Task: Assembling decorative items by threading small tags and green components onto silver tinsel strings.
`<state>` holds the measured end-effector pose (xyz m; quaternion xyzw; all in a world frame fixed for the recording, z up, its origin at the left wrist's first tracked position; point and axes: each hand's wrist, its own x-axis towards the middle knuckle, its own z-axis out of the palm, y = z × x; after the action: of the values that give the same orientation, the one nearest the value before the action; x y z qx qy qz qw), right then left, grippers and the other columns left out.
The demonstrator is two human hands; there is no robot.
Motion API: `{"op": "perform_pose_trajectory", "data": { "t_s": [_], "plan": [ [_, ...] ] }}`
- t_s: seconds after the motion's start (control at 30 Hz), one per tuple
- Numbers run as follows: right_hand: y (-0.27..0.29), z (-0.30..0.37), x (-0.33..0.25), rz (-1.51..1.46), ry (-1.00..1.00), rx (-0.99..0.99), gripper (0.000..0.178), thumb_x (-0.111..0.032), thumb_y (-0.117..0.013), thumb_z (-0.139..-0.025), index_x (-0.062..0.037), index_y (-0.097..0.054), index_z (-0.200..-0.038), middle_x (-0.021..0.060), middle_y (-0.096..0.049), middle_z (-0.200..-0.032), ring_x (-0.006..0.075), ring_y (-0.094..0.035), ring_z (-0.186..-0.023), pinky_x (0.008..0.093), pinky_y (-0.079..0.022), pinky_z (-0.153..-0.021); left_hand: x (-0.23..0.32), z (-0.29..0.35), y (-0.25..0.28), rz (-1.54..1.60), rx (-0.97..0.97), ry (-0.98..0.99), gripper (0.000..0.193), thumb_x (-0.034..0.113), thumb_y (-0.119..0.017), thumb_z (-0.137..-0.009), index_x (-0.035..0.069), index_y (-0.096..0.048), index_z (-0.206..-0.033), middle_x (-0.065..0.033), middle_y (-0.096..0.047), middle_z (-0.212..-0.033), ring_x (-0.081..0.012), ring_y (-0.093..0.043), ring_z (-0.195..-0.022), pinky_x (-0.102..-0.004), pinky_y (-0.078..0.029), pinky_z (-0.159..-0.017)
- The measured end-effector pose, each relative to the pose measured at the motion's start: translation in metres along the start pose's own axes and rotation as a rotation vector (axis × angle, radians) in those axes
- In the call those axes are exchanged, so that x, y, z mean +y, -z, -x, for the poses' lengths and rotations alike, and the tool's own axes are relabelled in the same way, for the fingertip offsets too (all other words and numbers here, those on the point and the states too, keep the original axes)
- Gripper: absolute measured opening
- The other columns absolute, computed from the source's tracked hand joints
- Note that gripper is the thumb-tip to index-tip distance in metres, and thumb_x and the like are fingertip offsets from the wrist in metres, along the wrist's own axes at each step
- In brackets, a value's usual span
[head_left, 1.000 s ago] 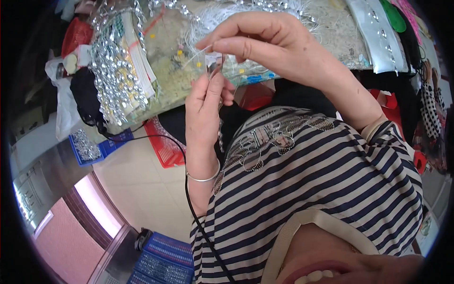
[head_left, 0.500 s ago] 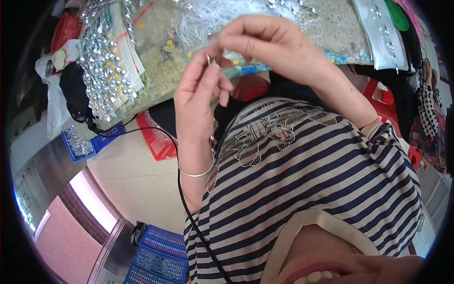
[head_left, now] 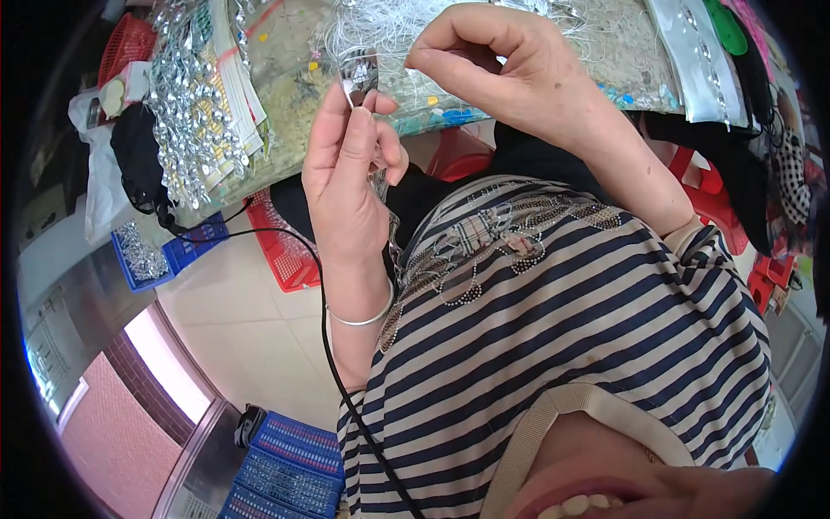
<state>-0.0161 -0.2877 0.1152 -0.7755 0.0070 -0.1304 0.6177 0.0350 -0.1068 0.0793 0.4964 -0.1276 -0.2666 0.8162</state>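
My left hand (head_left: 350, 164) is closed, with thumb and index finger pinching a shiny silver faceted bead piece (head_left: 360, 78) that stands up past the fingertips. Below the curled fingers, part of a silver bead strand (head_left: 380, 186) hangs down beside the wrist. To the right and slightly higher, my right hand (head_left: 510, 78) has its thumb and index fingertip pressed together over the table. Whatever sits in that pinch is too fine to make out. Beyond both hands lies a tangle of white thread (head_left: 389, 33) on the worn tabletop (head_left: 290, 95).
Silver bead strands (head_left: 186, 130) drape over the table's left edge by paper strips (head_left: 238, 112). Another strand lies on white material (head_left: 692, 52) at right. A black cable (head_left: 324, 337) runs past my left arm. Red (head_left: 281, 251) and blue (head_left: 186, 259) baskets stand below.
My hands have come apart. The left one has moved slightly left and down, and more of the silver bead piece shows. My right hand stays pinched at about the same place.
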Motion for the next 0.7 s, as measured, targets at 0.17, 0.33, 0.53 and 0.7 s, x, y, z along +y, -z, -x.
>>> {"op": "perform_pose_trajectory", "data": {
  "t_s": [0.17, 0.33, 0.53, 0.7],
  "plan": [
    [-0.003, 0.004, -0.001, 0.04, 0.053, 0.012, 0.01, -0.009, -0.061, -0.085, 0.0002, -0.062, -0.082, 0.0032, -0.057, -0.067, 0.007, -0.05, -0.058, 0.023, -0.038, -0.05, 0.003, 0.004, -0.003, -0.042, 0.004, -0.006, 0.035, 0.013, -0.049, -0.095, 0.002, -0.047, -0.128, -0.0085, -0.059, -0.101, -0.0063, -0.048, -0.064, -0.0191, -0.038, -0.05],
    [-0.002, 0.003, 0.002, 0.02, 0.042, 0.01, 0.01, -0.009, -0.061, -0.085, 0.0003, -0.062, -0.082, 0.0031, -0.057, -0.066, 0.0072, -0.05, -0.058, 0.0236, -0.038, -0.049, 0.002, 0.004, -0.004, -0.07, -0.012, -0.012, 0.036, 0.013, -0.049, -0.095, 0.001, -0.047, -0.129, -0.0083, -0.059, -0.101, -0.0059, -0.048, -0.064, -0.0189, -0.038, -0.051],
    [0.001, 0.001, 0.005, 0.052, 0.053, 0.067, 0.009, -0.008, -0.061, -0.085, 0.0, -0.061, -0.08, 0.0029, -0.057, -0.066, 0.0079, -0.05, -0.058, 0.0246, -0.038, -0.049, 0.003, 0.002, -0.003, -0.116, 0.032, -0.03, 0.034, 0.012, -0.05, -0.095, 0.001, -0.048, -0.127, -0.0086, -0.059, -0.102, -0.006, -0.048, -0.064, -0.0189, -0.039, -0.051],
    [0.003, -0.002, 0.012, 0.212, 0.027, 0.019, 0.012, -0.013, -0.062, -0.087, -0.0018, -0.065, -0.087, 0.0001, -0.06, -0.072, 0.0051, -0.052, -0.063, 0.0208, -0.041, -0.055, 0.003, -0.005, -0.005, -0.162, 0.035, -0.033, 0.033, 0.012, -0.05, -0.095, 0.001, -0.049, -0.126, -0.0083, -0.059, -0.103, -0.0053, -0.048, -0.064, -0.0184, -0.039, -0.051]
  ]
}}
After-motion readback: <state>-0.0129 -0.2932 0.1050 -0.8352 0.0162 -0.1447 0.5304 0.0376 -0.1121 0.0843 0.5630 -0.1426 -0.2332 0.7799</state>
